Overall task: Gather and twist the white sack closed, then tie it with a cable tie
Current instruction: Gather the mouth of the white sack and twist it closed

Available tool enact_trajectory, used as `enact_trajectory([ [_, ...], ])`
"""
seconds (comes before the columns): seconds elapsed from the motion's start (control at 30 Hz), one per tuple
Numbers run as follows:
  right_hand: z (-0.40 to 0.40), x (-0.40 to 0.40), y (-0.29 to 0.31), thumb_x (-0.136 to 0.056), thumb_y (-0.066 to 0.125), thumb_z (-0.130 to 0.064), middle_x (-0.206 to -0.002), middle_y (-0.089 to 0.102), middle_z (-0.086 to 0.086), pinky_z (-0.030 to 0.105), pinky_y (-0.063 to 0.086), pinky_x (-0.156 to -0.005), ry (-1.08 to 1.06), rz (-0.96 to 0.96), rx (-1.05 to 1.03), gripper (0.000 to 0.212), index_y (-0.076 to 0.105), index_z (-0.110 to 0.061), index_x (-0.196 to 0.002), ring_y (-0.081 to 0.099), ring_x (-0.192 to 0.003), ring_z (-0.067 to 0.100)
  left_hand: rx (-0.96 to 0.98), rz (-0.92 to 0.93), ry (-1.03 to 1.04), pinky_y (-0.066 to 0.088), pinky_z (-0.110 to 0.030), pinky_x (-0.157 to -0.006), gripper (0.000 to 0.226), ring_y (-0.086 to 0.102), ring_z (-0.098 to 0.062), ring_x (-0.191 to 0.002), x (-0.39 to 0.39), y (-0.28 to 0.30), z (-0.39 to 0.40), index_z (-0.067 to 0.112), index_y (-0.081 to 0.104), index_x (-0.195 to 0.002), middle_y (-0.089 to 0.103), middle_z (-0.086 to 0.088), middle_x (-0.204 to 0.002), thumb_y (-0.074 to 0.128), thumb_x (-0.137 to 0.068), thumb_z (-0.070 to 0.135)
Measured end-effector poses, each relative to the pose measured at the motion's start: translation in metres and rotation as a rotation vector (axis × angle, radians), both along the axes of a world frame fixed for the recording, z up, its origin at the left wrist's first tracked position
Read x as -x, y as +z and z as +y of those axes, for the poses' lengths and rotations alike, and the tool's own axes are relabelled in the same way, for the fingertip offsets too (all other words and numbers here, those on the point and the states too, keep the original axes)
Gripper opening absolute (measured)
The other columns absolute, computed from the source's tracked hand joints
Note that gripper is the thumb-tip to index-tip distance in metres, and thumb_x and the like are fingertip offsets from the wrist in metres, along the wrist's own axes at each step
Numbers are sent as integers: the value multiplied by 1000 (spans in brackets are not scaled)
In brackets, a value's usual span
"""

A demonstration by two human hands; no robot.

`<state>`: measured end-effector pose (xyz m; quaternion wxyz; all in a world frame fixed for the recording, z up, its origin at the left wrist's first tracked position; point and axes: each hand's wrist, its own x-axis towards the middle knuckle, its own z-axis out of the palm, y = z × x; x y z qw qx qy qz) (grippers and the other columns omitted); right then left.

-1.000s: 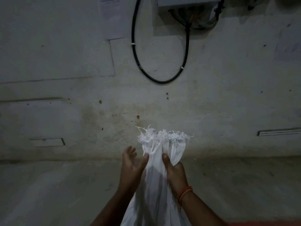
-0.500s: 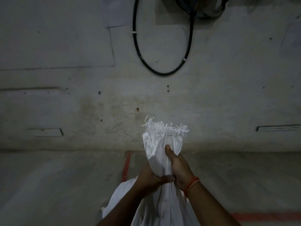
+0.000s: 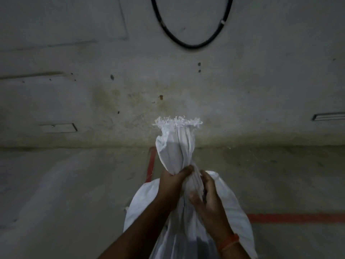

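My hands at the neck of the white sack [image 3: 188, 217]: my left hand [image 3: 172, 181] is closed in a fist around the gathered cloth just under the flared top, and my right hand [image 3: 207, 195] sits right below it, fingers curled loosely against the twisted neck, touching it but not clearly clamped. The sack stands on the concrete floor [image 3: 65, 193] in front of the wall [image 3: 93, 71], between my forearms, its frayed mouth [image 3: 178, 123] upright above my left fist and its full body bulging out beneath both hands. No cable tie is visible, so I judge the twist is only partly set and the tying not yet begun. Chief risk: woven sacking of this kind looks slippery and springy, so if either hand lets go to fetch the tie, the twist may unwind and the pleats spread open. Second risk: the neck held here looks thick, and a tie cinched over loose folds could slide up toward the mouth. Third: the dim light may hide a stray fold left outside the bunch
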<state>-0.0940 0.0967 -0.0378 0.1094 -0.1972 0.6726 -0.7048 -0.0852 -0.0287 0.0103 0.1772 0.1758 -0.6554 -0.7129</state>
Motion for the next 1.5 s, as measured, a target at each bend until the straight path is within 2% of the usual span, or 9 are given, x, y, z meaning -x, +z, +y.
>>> enact_trajectory([
  [0.1,-6,3,-10,-89,62,-47,-123,60,-34,8,48,-93,77,-44,4,47,39,-54,-129,55,-116,-15,-29,-15,21,61,-34,-84,31,74,-10,-89,9,-7,2,27,65,-100,74,1,-97,79,-81,6],
  [0.3,-12,23,-16,-91,49,-46,-117,63,-37,10,45,-97,106,-81,30,32,47,-53,-122,57,-118,-10,-98,-11,-38,59,-32,-89,29,73,-12,-97,24,-12,7,26,67,-100,75,5,-98,79,-82,6],
  [0.47,-17,35,-27,-95,47,-54,-126,65,-17,21,48,-102,68,-41,-21,44,50,-34,-134,59,-121,0,14,-50,-65,58,-22,-84,28,72,-5,-100,36,-20,7,31,65,-104,74,10,-103,81,-83,26],
  [0.6,-23,41,-33,-102,44,-30,-105,65,-21,7,49,-82,10,-4,-125,18,54,-41,-112,63,-97,-15,385,-88,-19,52,-28,-100,75,61,-5,-118,45,-30,0,25,50,-140,63,9,-130,76,-78,58],
  [0.7,-26,41,-32,-101,45,-31,-91,66,-20,2,47,-70,-19,2,-147,14,57,-34,-106,64,-82,-18,331,-34,-35,46,-19,-106,74,56,5,-121,40,-35,-4,21,36,-150,57,11,-136,73,-88,41],
  [0.93,-32,43,-42,-98,51,-42,-96,75,-7,19,54,-82,-74,-59,-156,26,70,-26,-106,70,-93,0,67,-102,-194,35,-31,-119,70,45,1,-137,-6,-70,4,25,36,-153,49,9,-151,56,-92,54],
  [1.17,-37,40,-45,-92,51,-59,-93,76,10,47,57,-88,-66,-124,-196,51,71,-12,-96,73,-89,21,158,-168,-388,33,-39,-121,82,45,-4,-140,-33,-102,-2,23,38,-152,49,5,-152,60,-85,64],
  [1.37,-33,46,-48,-98,43,-53,-96,72,-12,11,52,-73,-32,-270,-151,41,64,-23,-116,69,-87,-4,415,-132,-562,39,-29,-116,62,50,-1,-134,-25,-111,-14,23,47,-145,56,5,-144,70,-90,41],
  [1.5,-35,50,-49,-97,47,-53,-114,73,2,30,53,-99,42,-411,-52,48,65,-15,-121,69,-108,14,281,-91,-387,42,-21,-111,48,53,4,-129,-18,-121,-11,26,50,-139,59,8,-137,64,-94,33],
])
